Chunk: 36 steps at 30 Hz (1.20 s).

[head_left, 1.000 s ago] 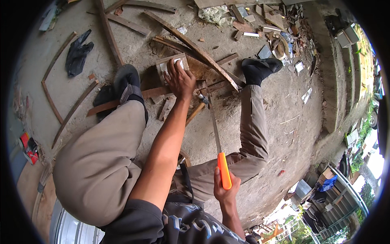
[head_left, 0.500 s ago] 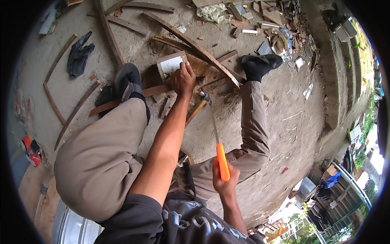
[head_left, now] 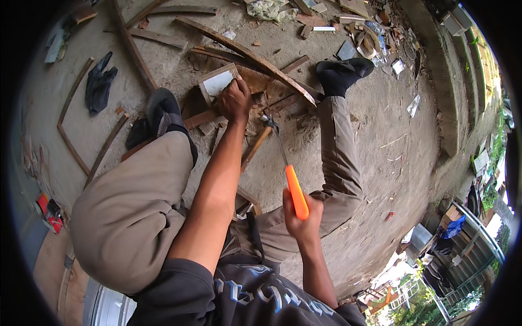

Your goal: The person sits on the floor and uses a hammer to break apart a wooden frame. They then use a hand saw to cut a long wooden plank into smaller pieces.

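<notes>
My right hand [head_left: 303,216] is closed round the orange handle of a handsaw [head_left: 295,187]. Its thin blade, seen nearly edge-on, points away from me toward the wood pieces. My left hand [head_left: 235,100] is closed at the edge of a small white-faced wooden board [head_left: 218,82] with layered edges; its fingertips are partly hidden. Beneath that hand lies a reddish-brown wooden plank [head_left: 204,118]. A claw hammer [head_left: 256,144] with a wooden handle rests on the ground just left of the blade, its dark head close to the blade's far part.
A long wooden strip [head_left: 244,51] slants across the ground beyond my hands, ending near my right shoe [head_left: 342,73]. Scrap wood and rubble [head_left: 370,41] are heaped at the far right. A black plastic bag [head_left: 100,84] lies at left. Concrete steps [head_left: 443,98] rise on the right.
My right hand and the saw have moved forward, away from me. My left hand stays on the board. The whole view has shifted slightly.
</notes>
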Tool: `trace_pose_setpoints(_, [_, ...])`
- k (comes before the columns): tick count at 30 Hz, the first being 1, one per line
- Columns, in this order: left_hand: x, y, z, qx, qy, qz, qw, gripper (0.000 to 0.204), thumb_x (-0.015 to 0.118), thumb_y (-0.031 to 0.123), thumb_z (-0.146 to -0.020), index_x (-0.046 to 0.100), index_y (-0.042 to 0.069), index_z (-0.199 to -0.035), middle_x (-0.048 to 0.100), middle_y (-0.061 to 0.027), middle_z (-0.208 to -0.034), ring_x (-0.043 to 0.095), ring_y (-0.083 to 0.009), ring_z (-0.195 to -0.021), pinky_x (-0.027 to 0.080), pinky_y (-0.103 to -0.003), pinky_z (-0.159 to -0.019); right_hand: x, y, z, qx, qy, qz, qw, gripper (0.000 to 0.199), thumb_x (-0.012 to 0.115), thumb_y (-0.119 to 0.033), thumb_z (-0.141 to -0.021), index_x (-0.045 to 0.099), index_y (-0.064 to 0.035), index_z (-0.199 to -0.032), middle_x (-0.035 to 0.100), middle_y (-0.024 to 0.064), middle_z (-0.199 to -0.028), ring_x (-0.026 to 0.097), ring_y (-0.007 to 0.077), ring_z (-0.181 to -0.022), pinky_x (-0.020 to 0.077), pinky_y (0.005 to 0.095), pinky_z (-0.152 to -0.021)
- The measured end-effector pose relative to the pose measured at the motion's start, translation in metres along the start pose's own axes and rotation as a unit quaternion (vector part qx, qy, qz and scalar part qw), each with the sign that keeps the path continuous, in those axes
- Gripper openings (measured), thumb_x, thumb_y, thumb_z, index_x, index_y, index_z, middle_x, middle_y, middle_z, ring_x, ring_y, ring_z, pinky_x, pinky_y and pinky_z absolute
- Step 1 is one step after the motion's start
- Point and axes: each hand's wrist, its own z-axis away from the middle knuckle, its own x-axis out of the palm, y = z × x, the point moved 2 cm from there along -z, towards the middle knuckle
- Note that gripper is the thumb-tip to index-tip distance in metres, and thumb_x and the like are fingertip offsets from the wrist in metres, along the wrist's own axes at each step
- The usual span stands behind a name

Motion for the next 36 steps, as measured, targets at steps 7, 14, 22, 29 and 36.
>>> trace_pose_setpoints(7, [0.000,0.003,0.001,-0.018,-0.041,0.004,0.999,0.050,0.042,0.037,-0.095,0.067,0.005,-0.066,0.065,-0.0217,-0.069,0.065,-0.0416,-0.066,0.050,-0.052,-0.062,0.023,-0.006,-0.023,-0.029,-0.002,-0.001,1.000,0.024,0.068,-0.012,-0.087,0.059,0.0027,-0.070,0.053,0.0153,-0.052,0.059,0.0247,-0.045,0.0427,0.0327,-0.047])
trace_pose_setpoints(14, [-0.003,0.002,0.003,0.028,0.000,-0.024,0.999,0.048,0.044,0.034,-0.095,0.067,0.004,-0.065,0.065,-0.0196,-0.068,0.064,-0.0398,-0.062,0.050,-0.049,-0.059,0.001,-0.002,0.004,-0.019,0.013,0.005,1.000,0.014,0.069,-0.009,-0.084,0.065,0.0021,-0.076,0.054,0.0159,-0.053,0.056,0.0233,-0.043,0.0415,0.0334,-0.046])
trace_pose_setpoints(22, [-0.009,0.008,0.002,-0.019,-0.065,0.011,0.998,0.047,0.043,0.035,-0.093,0.069,0.004,-0.069,0.067,-0.0221,-0.075,0.064,-0.0434,-0.072,0.050,-0.051,-0.069,0.041,0.008,-0.022,-0.021,0.009,-0.005,1.000,0.022,0.068,-0.014,-0.087,0.062,0.0017,-0.073,0.052,0.0171,-0.053,0.059,0.0297,-0.047,0.0432,0.0349,-0.047])
trace_pose_setpoints(29, [-0.007,0.006,0.005,0.000,-0.046,-0.003,0.999,0.047,0.042,0.034,-0.092,0.068,0.004,-0.068,0.067,-0.0192,-0.074,0.064,-0.0420,-0.070,0.050,-0.051,-0.067,0.011,0.009,0.011,0.007,-0.006,-0.028,1.000,0.017,0.066,-0.007,-0.088,0.063,0.0040,-0.075,0.051,0.0083,-0.051,0.048,0.0055,-0.051,0.0418,0.0275,-0.048])
trace_pose_setpoints(36, [0.007,0.002,0.003,-0.003,-0.060,-0.005,0.998,0.045,0.045,0.035,-0.091,0.068,0.006,-0.067,0.067,-0.0190,-0.071,0.065,-0.0404,-0.068,0.051,-0.049,-0.065,0.036,0.004,-0.034,0.000,0.010,-0.044,0.999,0.024,0.067,-0.015,-0.087,0.060,0.0036,-0.073,0.051,0.0196,-0.054,0.055,0.0342,-0.045,0.0418,0.0351,-0.046])
